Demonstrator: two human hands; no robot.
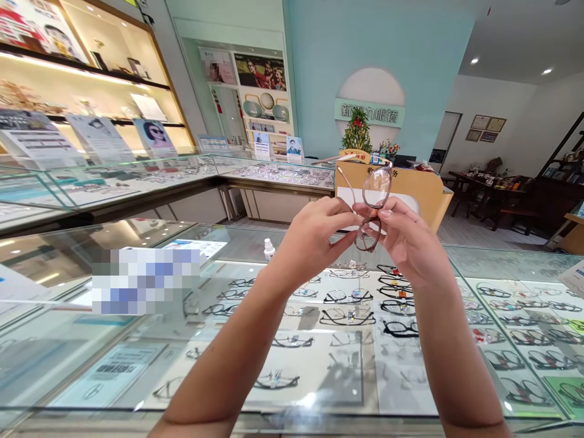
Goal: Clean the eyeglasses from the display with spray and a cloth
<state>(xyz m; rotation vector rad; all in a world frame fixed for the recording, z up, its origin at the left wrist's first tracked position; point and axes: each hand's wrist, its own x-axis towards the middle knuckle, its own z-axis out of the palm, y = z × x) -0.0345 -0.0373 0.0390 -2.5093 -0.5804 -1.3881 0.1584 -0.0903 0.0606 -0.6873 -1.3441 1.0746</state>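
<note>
A pair of thin-rimmed glasses [387,190] is held up above the glass display counter, tilted so that one lens is higher than the other. My left hand [319,234] pinches the frame near the lower lens, with its fingertips close to the bridge. On the other side, my right hand [408,237] has its thumb and fingers closed on the frame around the bridge. The temples point up and away to the left. Both hands nearly touch each other. Beneath them, rows of eyeglasses [348,296] lie inside the counter.
The glass counter [328,404] spans the foreground. A white bottle [269,249] and papers [212,248] stand or lie on its left part. Further back are another display case [278,173], a wooden reception desk [435,191] with a plant, and lit shelves at left.
</note>
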